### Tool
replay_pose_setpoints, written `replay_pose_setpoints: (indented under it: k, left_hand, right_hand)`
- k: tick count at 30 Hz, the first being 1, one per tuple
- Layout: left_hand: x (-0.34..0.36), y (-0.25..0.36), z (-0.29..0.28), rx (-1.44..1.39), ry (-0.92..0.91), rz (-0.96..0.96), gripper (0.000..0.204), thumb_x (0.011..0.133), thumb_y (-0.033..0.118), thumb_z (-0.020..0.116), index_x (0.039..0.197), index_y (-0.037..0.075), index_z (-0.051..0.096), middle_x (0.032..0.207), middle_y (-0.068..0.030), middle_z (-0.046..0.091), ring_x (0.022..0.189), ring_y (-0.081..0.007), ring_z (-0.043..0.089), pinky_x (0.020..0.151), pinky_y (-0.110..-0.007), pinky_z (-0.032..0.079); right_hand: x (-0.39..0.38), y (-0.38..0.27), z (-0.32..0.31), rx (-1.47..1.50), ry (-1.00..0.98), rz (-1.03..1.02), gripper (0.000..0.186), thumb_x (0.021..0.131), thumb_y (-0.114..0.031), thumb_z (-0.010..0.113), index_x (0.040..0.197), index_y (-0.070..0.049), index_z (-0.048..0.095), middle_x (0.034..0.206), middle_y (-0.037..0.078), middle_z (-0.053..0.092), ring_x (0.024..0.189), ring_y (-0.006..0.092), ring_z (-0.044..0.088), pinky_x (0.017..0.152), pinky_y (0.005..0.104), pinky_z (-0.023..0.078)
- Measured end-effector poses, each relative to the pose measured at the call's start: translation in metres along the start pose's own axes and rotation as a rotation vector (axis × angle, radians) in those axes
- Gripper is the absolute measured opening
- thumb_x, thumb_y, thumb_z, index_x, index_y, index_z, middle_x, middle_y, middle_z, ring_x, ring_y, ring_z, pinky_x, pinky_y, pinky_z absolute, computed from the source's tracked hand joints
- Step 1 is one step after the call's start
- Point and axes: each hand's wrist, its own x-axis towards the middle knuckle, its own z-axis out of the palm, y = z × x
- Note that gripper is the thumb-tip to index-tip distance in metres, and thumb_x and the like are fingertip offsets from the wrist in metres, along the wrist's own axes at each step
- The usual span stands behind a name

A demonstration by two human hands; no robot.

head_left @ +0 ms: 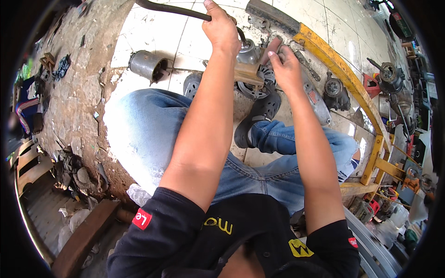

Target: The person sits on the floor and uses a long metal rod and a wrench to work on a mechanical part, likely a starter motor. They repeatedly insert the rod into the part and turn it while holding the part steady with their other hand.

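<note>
My left hand (221,30) is closed around a long, bent dark metal bar (174,9), whose curved end reaches down to a round grey metal part (249,52). A reddish-brown, block-like piece (272,48) stands beside that part, gripped by my right hand (286,66) between thumb and fingers. Beneath both sits a tan, squared metal piece (248,74) over a finned round metal part (256,89). My left forearm hides some of this assembly. Close below it is my foot in a dark clog (257,116).
A hollow metal cylinder (146,66) lies to the left on the white tiles. A yellow metal frame (340,65) curves along the right. Near it are a grey metal cover (316,104) and a dark motor-like part (335,91). Rough, littered ground (79,88) borders the tiles.
</note>
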Motion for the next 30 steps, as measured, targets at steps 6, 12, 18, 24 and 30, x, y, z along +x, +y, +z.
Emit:
replay_pose_setpoints:
  k: [6,12,18,24,30]
  left_hand:
    - [0.006,0.003,-0.008,-0.037,0.092,-0.044,0.047,0.100,0.044,0.044,0.066,0.013,0.037,0.056,0.0015,0.033,0.049,-0.0133,0.034,0.049,-0.032,0.033]
    - [0.010,-0.004,-0.006,0.018,0.128,-0.059,0.047,0.101,0.040,0.044,0.062,0.015,0.040,0.052,0.0032,0.035,0.045,-0.0106,0.033,0.043,-0.030,0.026]
    - [0.010,-0.006,-0.008,0.209,0.145,-0.004,0.060,0.099,0.052,0.041,0.070,0.000,0.049,0.057,-0.0035,0.043,0.061,-0.0127,0.037,0.056,-0.035,0.037]
    - [0.007,-0.002,-0.006,0.238,0.136,-0.001,0.060,0.100,0.050,0.041,0.065,0.001,0.045,0.059,-0.0027,0.041,0.062,-0.0137,0.036,0.057,-0.036,0.036]
    - [0.002,-0.007,-0.002,0.235,0.112,-0.020,0.055,0.100,0.049,0.040,0.061,0.011,0.041,0.051,0.0022,0.038,0.048,-0.0094,0.034,0.044,-0.030,0.028]
  right_hand:
    - [-0.008,-0.030,0.023,-0.375,-0.050,-0.151,0.025,0.085,-0.015,0.063,0.107,-0.003,0.061,0.097,0.022,0.067,0.091,0.0408,0.063,0.078,0.0440,0.050]
    - [-0.005,-0.019,0.023,-0.561,-0.053,-0.229,0.023,0.082,-0.015,0.066,0.101,-0.002,0.065,0.103,0.023,0.065,0.094,0.0414,0.061,0.079,0.0471,0.049]
    - [0.002,-0.014,0.032,-0.481,0.027,-0.287,0.021,0.084,-0.013,0.065,0.103,-0.004,0.069,0.089,0.021,0.068,0.086,0.0380,0.066,0.078,0.0411,0.051]
    - [0.004,-0.007,0.024,-0.522,-0.029,-0.318,0.025,0.084,-0.010,0.063,0.105,0.003,0.067,0.097,0.025,0.066,0.091,0.0404,0.063,0.082,0.0436,0.050]
    - [0.001,-0.017,0.025,-0.442,-0.046,-0.242,0.027,0.085,-0.008,0.062,0.110,0.001,0.066,0.096,0.022,0.065,0.090,0.0403,0.062,0.080,0.0440,0.048]
